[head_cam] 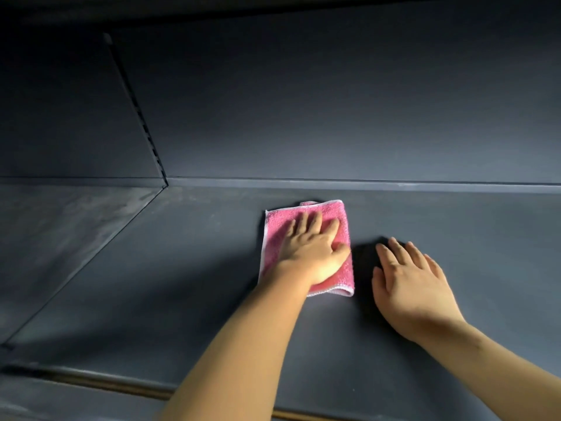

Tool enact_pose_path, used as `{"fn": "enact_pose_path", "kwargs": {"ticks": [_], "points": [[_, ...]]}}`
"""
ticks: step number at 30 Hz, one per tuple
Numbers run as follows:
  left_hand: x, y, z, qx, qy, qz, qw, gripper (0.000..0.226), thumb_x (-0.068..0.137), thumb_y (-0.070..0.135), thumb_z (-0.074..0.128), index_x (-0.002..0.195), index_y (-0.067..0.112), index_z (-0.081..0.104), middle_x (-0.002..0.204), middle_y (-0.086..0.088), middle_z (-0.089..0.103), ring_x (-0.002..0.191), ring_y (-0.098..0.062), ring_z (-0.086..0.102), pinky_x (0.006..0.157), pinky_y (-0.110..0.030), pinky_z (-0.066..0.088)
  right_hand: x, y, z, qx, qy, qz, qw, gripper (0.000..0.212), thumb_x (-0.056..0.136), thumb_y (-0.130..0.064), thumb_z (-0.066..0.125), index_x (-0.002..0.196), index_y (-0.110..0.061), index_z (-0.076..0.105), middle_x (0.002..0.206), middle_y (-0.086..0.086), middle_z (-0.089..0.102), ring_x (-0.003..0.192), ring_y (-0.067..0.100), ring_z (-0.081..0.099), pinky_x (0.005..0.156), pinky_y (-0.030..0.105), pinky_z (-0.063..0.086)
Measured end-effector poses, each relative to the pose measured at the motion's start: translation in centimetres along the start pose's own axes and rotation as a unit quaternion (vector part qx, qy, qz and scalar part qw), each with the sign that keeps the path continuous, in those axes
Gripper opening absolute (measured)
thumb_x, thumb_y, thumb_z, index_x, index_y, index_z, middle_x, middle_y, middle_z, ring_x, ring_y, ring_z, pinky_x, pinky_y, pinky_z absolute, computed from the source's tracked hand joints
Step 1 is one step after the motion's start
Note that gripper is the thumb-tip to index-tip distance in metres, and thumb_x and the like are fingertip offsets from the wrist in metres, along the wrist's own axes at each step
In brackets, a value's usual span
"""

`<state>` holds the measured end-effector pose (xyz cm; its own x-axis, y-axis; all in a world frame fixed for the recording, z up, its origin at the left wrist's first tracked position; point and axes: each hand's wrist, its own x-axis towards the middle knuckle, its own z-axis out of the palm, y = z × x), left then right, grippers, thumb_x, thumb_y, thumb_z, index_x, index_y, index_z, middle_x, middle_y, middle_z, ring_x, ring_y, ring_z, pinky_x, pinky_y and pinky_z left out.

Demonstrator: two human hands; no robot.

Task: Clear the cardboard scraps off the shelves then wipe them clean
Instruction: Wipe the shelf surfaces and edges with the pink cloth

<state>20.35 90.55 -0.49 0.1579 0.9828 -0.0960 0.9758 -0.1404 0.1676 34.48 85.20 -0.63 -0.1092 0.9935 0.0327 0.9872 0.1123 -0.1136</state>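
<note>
"Two things first: where am I working, and why here?"

"You're at the dark grey shelf, its back panel rising behind. No cardboard scraps show on it, so I judge clearing is done and wiping is the step in hand. The left section looks paler and dustier, likely not yet wiped."

"And the cloth?"

"The pink cloth lies folded on the shelf, short of the back panel. Folded, it gives you a thick pad."

"My hands?"

"Your left hand lies flat on it, fingers straight, pressing rather than gripping, so the whole pad bears down. Your right hand rests flat on bare shelf just beside the cloth, holding nothing, probably bracing your reach."
</note>
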Motion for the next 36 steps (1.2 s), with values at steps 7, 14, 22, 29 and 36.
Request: {"fn": "enact_pose_path", "kwargs": {"ticks": [7, 14, 22, 29, 36], "points": [[-1.8, -7.3, -1.3, 0.011, 0.02, -0.183, 0.983, 0.059, 0.095, 0.04, 0.016, 0.145, 0.016, -0.004, 0.155, -0.013, -0.01, 0.142, -0.03, -0.008, 0.116, -0.04, -0.004, 0.4, -1.8, -0.5, 0.011, -0.022, -0.005, 1.0, 0.053, 0.098, -0.029, 0.025, 0.148, -0.017, 0.013, 0.159, 0.003, 0.006, 0.146, 0.024, 0.006, 0.117, 0.034, 0.009], [-1.2, -10.5, -2.1, 0.009, 0.027, -0.271, 0.962, 0.061, 0.095, 0.044, 0.017, 0.146, 0.016, -0.001, 0.154, -0.014, -0.009, 0.142, -0.032, -0.008, 0.117, -0.043, -0.001, 0.3, -7.3, 1.7, 0.057, -0.016, -0.084, 0.995, 0.052, 0.099, -0.027, 0.02, 0.148, -0.014, 0.012, 0.159, 0.008, 0.004, 0.147, 0.024, 0.0, 0.118, 0.034, 0.0], [0.9, -5.3, -1.3, -0.01, 0.017, -0.052, 0.998, 0.055, 0.096, 0.041, 0.02, 0.145, 0.028, 0.002, 0.155, -0.003, -0.011, 0.142, -0.025, -0.011, 0.115, -0.039, -0.007, 0.6, -7.1, 1.7, 0.045, 0.022, -0.087, 0.995, 0.086, 0.069, -0.037, -0.012, 0.143, -0.016, 0.026, 0.153, 0.004, 0.023, 0.144, 0.022, 0.014, 0.117, 0.032, 0.01], [-3.5, -9.6, -1.3, -0.01, 0.006, 0.004, 1.0, 0.053, 0.096, 0.039, 0.024, 0.144, 0.033, 0.001, 0.155, 0.003, -0.011, 0.142, -0.016, -0.013, 0.114, -0.033, -0.009, 0.3, -7.4, 1.3, 0.038, 0.033, -0.079, 0.996, 0.069, 0.082, -0.037, 0.007, 0.143, -0.016, 0.031, 0.153, 0.003, 0.027, 0.144, 0.022, 0.018, 0.116, 0.031, 0.013], [-4.3, -19.7, -2.7, 0.009, 0.023, -0.17, 0.985, 0.054, 0.096, 0.04, 0.019, 0.145, 0.028, 0.001, 0.156, 0.001, -0.008, 0.143, -0.019, -0.007, 0.118, -0.037, -0.001, 0.2, -7.7, 1.2, 0.026, 0.03, -0.077, 0.996, 0.071, 0.078, -0.036, 0.01, 0.141, -0.013, 0.036, 0.151, 0.004, 0.032, 0.143, 0.023, 0.021, 0.115, 0.031, 0.017]]}}
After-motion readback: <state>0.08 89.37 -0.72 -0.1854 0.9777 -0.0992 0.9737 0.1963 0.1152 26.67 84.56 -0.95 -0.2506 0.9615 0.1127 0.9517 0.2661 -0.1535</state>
